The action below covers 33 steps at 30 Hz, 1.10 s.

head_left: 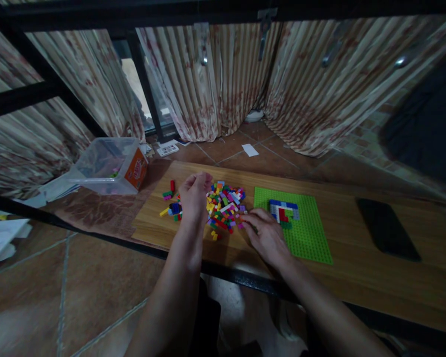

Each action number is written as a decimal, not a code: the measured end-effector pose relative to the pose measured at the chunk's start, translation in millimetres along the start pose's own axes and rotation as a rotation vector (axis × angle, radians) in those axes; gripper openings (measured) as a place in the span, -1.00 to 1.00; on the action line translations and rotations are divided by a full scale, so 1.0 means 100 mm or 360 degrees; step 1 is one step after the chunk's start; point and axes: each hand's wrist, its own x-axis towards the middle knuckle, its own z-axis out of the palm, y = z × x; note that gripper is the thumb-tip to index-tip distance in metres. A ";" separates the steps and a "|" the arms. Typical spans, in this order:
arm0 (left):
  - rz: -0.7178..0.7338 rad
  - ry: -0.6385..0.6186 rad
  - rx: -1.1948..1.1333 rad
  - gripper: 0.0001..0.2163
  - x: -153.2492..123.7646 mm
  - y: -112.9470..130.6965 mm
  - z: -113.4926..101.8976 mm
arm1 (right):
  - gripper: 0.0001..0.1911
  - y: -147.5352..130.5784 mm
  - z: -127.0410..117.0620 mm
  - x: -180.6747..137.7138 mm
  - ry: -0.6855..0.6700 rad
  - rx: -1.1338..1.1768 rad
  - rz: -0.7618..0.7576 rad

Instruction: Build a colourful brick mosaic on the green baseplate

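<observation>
My left hand (195, 196) is raised over the left part of a pile of colourful toy bricks (225, 206). Its fingers are curled together, and whatever they hold is too small to make out. At the pile's right edge, my right hand (265, 235) reaches in with fingers stretched and slightly apart, its fingertips by some small orange and pink bricks. Just beyond that hand lies a green baseplate (308, 238). On it stands a low brick build (284, 212) in blue, white, red, grey and green, partly behind my right hand.
A clear plastic bin (107, 186) with an orange label stands left of the wooden board (156, 223). A dark phone-like slab (386, 228) lies at the right. Small brick groups (168, 195) sit left of the pile. Striped curtains (223, 84) hang behind; a white paper (250, 149) is on the tiled floor.
</observation>
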 end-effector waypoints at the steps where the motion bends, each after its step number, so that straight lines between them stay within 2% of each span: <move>1: -0.0007 -0.0002 -0.0011 -0.83 0.00 0.00 0.00 | -0.74 0.00 0.02 0.02 0.0010 -0.0030 -0.0007; 8: -0.0033 -0.0041 -0.0039 -0.81 -0.02 -0.02 0.03 | -0.75 -0.02 0.16 0.14 0.0035 -0.0360 0.0081; 13: -0.0039 -0.0070 -0.0064 -0.81 -0.02 -0.03 0.05 | -0.78 -0.08 0.21 0.19 0.0053 -0.0449 0.0158; 20: -0.0073 -0.0059 -0.0033 -0.85 -0.04 -0.04 0.08 | -0.88 -0.10 0.24 0.23 0.0102 -0.0362 0.0175; 28: -0.0075 -0.0092 0.0009 -0.85 -0.06 -0.05 0.09 | -0.93 -0.09 0.27 0.26 0.0095 -0.0101 0.0150; 30: -0.0077 -0.0106 -0.0006 -0.85 -0.05 -0.06 0.09 | -0.93 -0.09 0.22 0.27 0.0105 -0.0035 0.0109; 33: -0.0093 -0.0117 -0.0016 -0.83 -0.04 -0.09 0.10 | -0.91 -0.04 0.01 0.24 0.0163 0.0082 0.0054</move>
